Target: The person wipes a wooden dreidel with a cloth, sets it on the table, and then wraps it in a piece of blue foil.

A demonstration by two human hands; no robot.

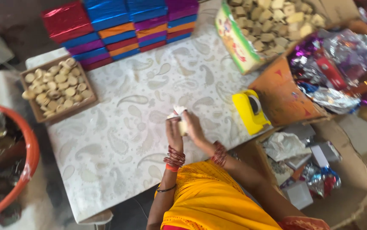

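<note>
My left hand (174, 133) and my right hand (194, 127) meet over the white paisley-patterned table (119, 140). Together they hold a small pale block (183, 127) with a piece of white paper (177, 112) folded around its top. Both wrists wear red bangles. A yellow tape dispenser (250, 110) stands just right of my right hand. How much of the block the paper covers is hidden by my fingers.
A cardboard tray of round pale pieces (58, 87) lies at the left. Stacked foil-wrapped boxes (124, 25) line the far edge. A box of pale blocks (268, 25) and an orange box of crumpled foil sheets (319, 72) sit right. An orange tub (4, 162) stands far left.
</note>
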